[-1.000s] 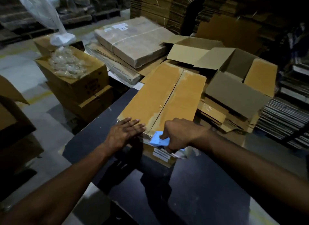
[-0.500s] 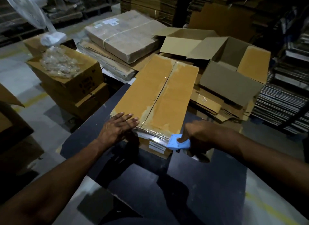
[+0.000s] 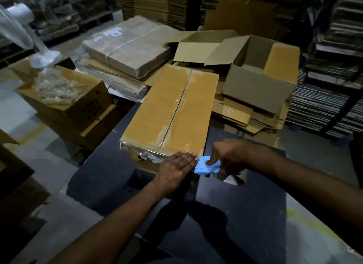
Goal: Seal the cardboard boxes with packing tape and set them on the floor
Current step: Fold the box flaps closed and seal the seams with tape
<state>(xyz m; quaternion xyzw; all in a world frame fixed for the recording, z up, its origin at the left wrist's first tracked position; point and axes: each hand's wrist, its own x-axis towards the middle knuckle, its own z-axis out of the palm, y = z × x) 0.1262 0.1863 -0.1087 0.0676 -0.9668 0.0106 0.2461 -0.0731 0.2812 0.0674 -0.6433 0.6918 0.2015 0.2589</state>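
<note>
The blue tape dispenser (image 3: 206,166) is gripped in the right hand (image 3: 229,157) and has been drawn off the box's near edge to the right since a second ago. The left hand (image 3: 176,168), flat and grasping nothing, has been shifted from the lid onto the near face, where the tape end is pressed down. The cardboard box (image 3: 172,108) lies on the dark bench (image 3: 255,214); cutting the tape probably follows.

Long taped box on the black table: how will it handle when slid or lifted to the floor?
The long flat taped cardboard box probably slides easily: glossy dark table, broad base. Unlikely to tip. Its length suggests a two-handed lift. Weight cannot be told.
</note>
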